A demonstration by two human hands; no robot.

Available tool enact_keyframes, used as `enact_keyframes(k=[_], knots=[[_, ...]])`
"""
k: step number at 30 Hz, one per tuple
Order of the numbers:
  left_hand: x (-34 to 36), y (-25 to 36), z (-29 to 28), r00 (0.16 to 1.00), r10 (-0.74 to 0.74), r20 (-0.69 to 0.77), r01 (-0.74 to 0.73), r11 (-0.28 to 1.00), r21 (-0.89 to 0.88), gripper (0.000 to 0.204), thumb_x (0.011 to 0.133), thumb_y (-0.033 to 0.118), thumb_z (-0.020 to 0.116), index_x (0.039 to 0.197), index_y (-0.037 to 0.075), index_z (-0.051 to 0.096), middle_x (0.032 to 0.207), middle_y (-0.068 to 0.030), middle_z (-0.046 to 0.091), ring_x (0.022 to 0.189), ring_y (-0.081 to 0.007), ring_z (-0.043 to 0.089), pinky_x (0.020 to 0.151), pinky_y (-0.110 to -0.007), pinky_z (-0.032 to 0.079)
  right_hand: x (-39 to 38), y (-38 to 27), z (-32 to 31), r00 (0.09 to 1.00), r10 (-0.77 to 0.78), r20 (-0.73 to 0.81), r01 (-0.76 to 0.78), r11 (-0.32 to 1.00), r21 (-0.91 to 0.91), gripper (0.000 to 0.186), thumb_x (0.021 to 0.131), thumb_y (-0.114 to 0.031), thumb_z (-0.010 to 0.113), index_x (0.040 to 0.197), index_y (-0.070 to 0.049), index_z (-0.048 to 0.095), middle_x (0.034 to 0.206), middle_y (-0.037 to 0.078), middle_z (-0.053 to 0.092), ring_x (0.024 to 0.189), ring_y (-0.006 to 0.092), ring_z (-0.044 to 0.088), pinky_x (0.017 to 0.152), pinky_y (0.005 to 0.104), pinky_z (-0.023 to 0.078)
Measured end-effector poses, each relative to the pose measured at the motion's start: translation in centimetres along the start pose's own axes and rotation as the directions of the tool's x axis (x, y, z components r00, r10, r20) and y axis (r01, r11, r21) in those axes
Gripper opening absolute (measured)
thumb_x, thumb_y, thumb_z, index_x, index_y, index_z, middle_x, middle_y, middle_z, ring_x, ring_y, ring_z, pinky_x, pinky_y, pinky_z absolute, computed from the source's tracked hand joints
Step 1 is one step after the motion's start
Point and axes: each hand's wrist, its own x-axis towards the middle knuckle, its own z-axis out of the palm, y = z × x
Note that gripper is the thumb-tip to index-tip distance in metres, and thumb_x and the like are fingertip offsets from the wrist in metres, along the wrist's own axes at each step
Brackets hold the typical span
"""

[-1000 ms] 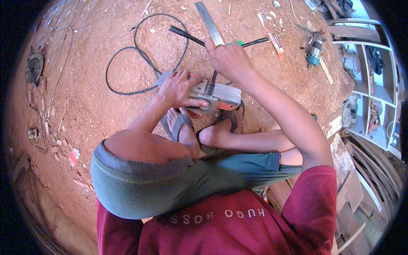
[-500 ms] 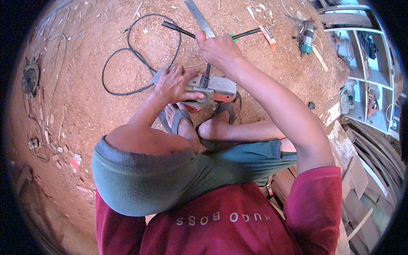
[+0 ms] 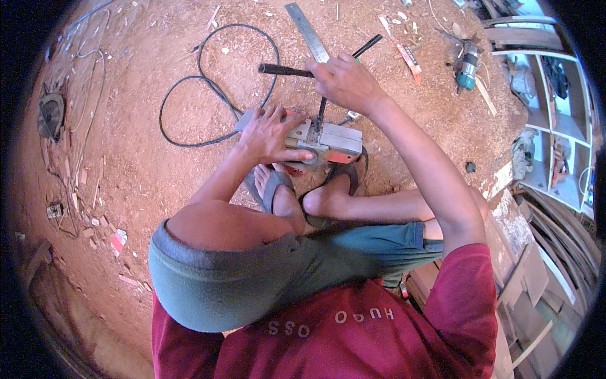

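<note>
An upturned electric planer (image 3: pixel 346 135), grey with red parts, rests by my sandalled feet with its flat sole facing up. My left hand (image 3: pixel 264 136) lies across the planer's left part and holds it, fingers over the sole and thumb along the near side. Above it, my right hand (image 3: pixel 349 83) is closed around the middle of a black three-armed socket wrench (image 3: pixel 287 70). One wrench arm points left and another up to the right. The third runs down to the planer's middle, beside the cutter slot; its tip's exact fit cannot be made out.
A black cable (image 3: pixel 165 108) loops on the dirt floor left of the planer. A steel ruler (image 3: pixel 306 31) lies beyond my right hand. Farther right are a teal-and-silver power tool (image 3: pixel 468 71) and a white shelf (image 3: pixel 571 132). Wood pieces (image 3: pixel 530 278) lie at lower right.
The wrench has turned: its right arm now points more steeply away from me. My right hand has turned with it, while my left hand stays on the planer. The whole view has shifted slightly.
</note>
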Motion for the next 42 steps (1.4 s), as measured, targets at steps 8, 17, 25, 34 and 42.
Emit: enact_keyframes(k=[8, 17, 25, 34, 42], knots=[[-0.1, 0.2, -0.3, 1.0, -0.012, 0.01, 0.012, 1.0, 0.022, 0.108, 0.069, 0.09, 0.062, 0.149, 0.019, 0.057, 0.121, -0.0244, 0.061, 0.122, -0.0414, 0.057, 0.101, -0.054, 0.04, -1.0, 0.8, 0.8, 0.997, -0.033, -0.07, 0.041, 0.993, 0.108, 0.04, 0.089, -0.017, 0.07, 0.125, -0.007, 0.055, 0.088, 0.008, 0.067, 0.088, 0.0267, 0.069, 0.082, 0.0411, 0.05], [0.4, 0.2, -0.3, 0.999, -0.012, 0.039, 0.011, 1.0, 0.026, 0.108, 0.068, 0.093, 0.061, 0.147, 0.019, 0.06, 0.126, -0.0259, 0.06, 0.125, -0.0427, 0.057, 0.106, -0.055, 0.04, -1.6, 2.7, 2.6, 0.967, -0.072, -0.244, 0.149, 0.938, 0.313, 0.039, 0.087, -0.011, 0.071, 0.121, -0.004, 0.053, 0.086, 0.013, 0.063, 0.088, 0.0347, 0.064, 0.078, 0.0467, 0.052], [0.4, 0.4, -0.1, 0.999, -0.027, 0.019, 0.026, 0.999, 0.033, 0.105, 0.069, 0.091, 0.062, 0.146, 0.019, 0.06, 0.123, -0.0254, 0.061, 0.122, -0.042, 0.058, 0.107, -0.054, 0.04, -0.9, 1.0, 2.4, 0.992, 0.125, 0.025, -0.127, 0.987, 0.095, 0.033, 0.09, -0.013, 0.064, 0.119, 0.0, 0.055, 0.081, 0.015, 0.069, 0.076, 0.0353, 0.069, 0.074, 0.0452, 0.053], [0.0, 1.0, 0.0, 0.998, -0.069, -0.011, 0.07, 0.991, 0.113, 0.103, 0.068, 0.094, 0.058, 0.142, 0.022, 0.063, 0.119, -0.0203, 0.063, 0.119, -0.0328, 0.06, 0.094, -0.059, 0.04, -0.4, 0.3, 2.8, 0.973, 0.186, 0.135, -0.185, 0.982, -0.021, 0.028, 0.094, -0.017, 0.059, 0.112, 0.001, 0.046, 0.08, 0.017, 0.07, 0.077, 0.0376, 0.07, 0.079, 0.0474, 0.052], [-0.1, 1.1, -0.4, 0.997, -0.078, -0.009, 0.078, 0.989, 0.122, 0.104, 0.069, 0.096, 0.055, 0.143, 0.023, 0.063, 0.119, -0.0211, 0.062, 0.118, -0.0357, 0.059, 0.092, -0.058, 0.041, -0.3, 0.2, 2.0, 0.948, 0.205, 0.242, -0.204, 0.979, -0.027, 0.031, 0.095, -0.021, 0.061, 0.113, 0.001, 0.047, 0.082, 0.018, 0.071, 0.08, 0.0391, 0.071, 0.085, 0.0475, 0.052]])
